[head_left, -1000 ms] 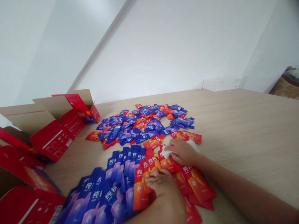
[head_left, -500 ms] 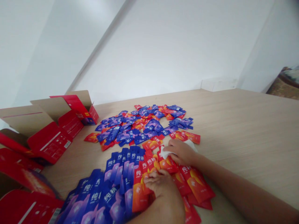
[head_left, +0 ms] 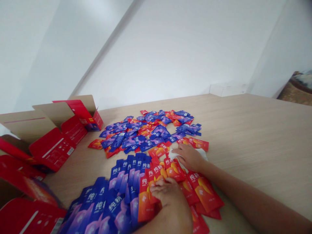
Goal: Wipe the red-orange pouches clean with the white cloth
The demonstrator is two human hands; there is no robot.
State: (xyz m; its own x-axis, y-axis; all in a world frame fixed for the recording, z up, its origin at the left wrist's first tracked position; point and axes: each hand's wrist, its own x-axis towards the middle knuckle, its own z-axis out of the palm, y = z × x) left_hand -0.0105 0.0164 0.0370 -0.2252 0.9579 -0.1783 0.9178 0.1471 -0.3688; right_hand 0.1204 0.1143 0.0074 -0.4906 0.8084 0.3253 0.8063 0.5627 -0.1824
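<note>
Below the **loose heap of sachets** [head_left: 146, 133], which mixes blue and red packets in no order, two overlapping fans lie on a pale wood-grain tabletop [head_left: 255, 136]. The blue sachets [head_left: 107, 204] fan out toward the lower left of the heap, cut off by the bottom of the view. The red sachets [head_left: 204, 191] spread below and to the right of it, and their lower ends are also partly cut off.

The left hand [head_left: 167, 191] rests on the red sachets just beside the blue ones, its fingers spread and slightly curled. Its palm and forearm hide the packets beneath, and whether it pinches one is hard to make out. The right hand [head_left: 190, 158] sits nearer the heap, fingers together and lying over a crumpled white sheet [head_left: 173, 154] that shows on both sides of it. It could be a tissue or a wipe, and I cannot tell whether the hand grips it.

Left of the heap stand opened red cartons [head_left: 52, 149] with brown cardboard flaps, some cut off by the frame edge. Far beyond the heap, a white block [head_left: 226, 89] sits against the wall, and patterned fabric [head_left: 296, 89] shows at the right edge.
</note>
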